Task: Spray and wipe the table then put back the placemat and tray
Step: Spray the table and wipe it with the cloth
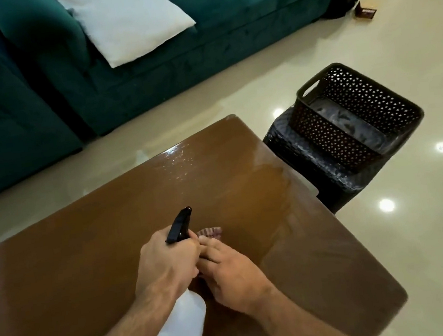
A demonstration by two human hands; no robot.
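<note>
Left hand grips bottle, nozzle aimed far, at wet desk. Right hand presses cloth flat, just right of nozzle.

I see the table before the sofa; the basket sits on a stool at its right.

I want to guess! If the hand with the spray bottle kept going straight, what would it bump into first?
Probably nothing soon: the left hand holds the spray bottle pointing across the bare wet table toward the green sofa.
</note>
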